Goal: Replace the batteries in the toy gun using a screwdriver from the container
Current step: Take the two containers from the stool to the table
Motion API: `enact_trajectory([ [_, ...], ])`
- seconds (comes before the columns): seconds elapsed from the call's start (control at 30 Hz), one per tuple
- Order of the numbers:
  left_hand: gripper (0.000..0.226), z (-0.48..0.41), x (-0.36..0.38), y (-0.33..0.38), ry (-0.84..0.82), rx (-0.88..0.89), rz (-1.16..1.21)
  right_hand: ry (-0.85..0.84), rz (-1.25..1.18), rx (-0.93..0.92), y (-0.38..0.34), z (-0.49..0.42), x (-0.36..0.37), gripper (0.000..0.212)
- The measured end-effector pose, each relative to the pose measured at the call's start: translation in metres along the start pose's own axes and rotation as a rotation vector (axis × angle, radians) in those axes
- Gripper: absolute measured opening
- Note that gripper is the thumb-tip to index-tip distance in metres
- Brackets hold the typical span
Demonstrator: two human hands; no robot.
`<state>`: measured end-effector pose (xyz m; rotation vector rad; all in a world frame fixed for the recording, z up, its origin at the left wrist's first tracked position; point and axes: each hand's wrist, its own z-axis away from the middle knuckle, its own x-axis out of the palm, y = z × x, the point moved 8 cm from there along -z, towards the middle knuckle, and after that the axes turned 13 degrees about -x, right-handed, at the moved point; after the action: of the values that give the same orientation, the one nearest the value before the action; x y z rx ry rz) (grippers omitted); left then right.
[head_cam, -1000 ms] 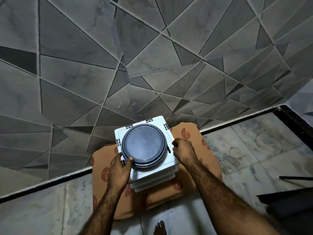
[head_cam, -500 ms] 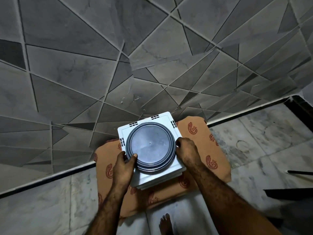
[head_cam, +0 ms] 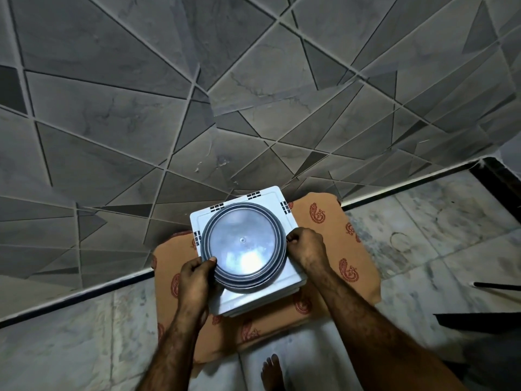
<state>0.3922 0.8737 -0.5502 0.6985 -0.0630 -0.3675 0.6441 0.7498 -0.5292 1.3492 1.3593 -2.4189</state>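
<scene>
Wall (head_cam: 253, 108) rises just behind the white stand (head_cam: 242, 303); floor (head_cam: 70, 348) flanks it.

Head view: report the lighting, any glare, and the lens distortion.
Head view: dim, flat light on the grey tiled wall. Head view: a bright glare patch sits on the near half of the lid of the round container, which the left hand and right hand grip. Head view: the wide lens stretches forearms and tiles toward the frame edges; fine texture looks smeared.
</scene>
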Motion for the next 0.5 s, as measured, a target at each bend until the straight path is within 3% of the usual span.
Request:
enact_trajectory([
  [0.17,0.038,0.002,-0.007,-0.003,-0.020,-0.031,0.108,-0.010,-0.084,-0.021,-0.004,0.006,-0.003,0.022],
  [0.5,0.020,0.051,0.009,-0.006,-0.096,0.020,0.208,0.117,-0.478,0.100,0.009,0.042,-0.033,0.010],
])
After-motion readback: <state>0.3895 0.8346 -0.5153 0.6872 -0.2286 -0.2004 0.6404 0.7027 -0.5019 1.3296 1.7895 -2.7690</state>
